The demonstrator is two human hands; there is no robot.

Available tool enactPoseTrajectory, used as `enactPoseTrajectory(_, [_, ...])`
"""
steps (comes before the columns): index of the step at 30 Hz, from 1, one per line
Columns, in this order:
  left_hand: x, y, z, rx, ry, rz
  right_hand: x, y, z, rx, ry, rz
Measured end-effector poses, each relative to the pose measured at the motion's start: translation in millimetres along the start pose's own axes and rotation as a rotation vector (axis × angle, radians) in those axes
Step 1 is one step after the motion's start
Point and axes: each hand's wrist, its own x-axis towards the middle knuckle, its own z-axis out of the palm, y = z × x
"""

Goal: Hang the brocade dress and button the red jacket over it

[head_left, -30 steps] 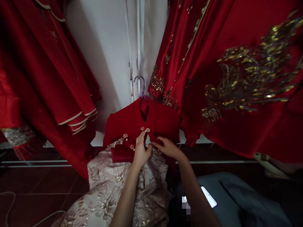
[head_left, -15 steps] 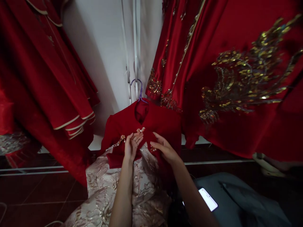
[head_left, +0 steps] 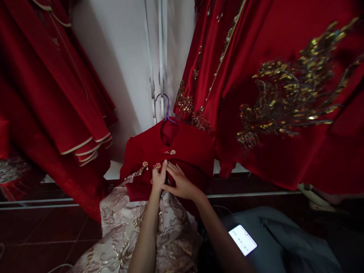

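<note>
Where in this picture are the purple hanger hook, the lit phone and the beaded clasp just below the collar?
purple hanger hook (head_left: 167, 108), head view, on the stem below the curve.
lit phone (head_left: 242, 240), head view, middle of its bright screen.
beaded clasp (head_left: 170, 152), head view, on its middle beads.

red jacket (head_left: 187, 151) with beaded clasps (head_left: 170, 152), hung on a hanger (head_left: 165, 108).

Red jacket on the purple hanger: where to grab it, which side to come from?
Likely the front edge of the red jacket by the beaded clasps, pinched from the front and below: it hangs flat on the purple hanger in front of the wall, hem free. Left hand and right hand meet there.
</note>
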Motion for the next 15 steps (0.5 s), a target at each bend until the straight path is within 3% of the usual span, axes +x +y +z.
enactPoseTrajectory(3, [-3.2,-1.0,1.3,0.131,0.048,0.11,-5.2,-4.9,-9.7,-0.04,-0.084,0.016])
enactPoseTrajectory(6, [-14.1,3.3,3.5,0.223,0.138,0.185,-11.5,-14.6,-27.2,0.061,-0.075,0.079])
enactPoseTrajectory(11, [-37.9,18.7,2.3,0.202,0.215,0.324,-9.0,-23.4,-39.0,0.166,0.181,0.188])
enactPoseTrajectory(15, [-44.4,22.5,-4.0,0.095,0.251,0.255,-1.3,-28.1,-30.1,0.236,0.273,0.215])
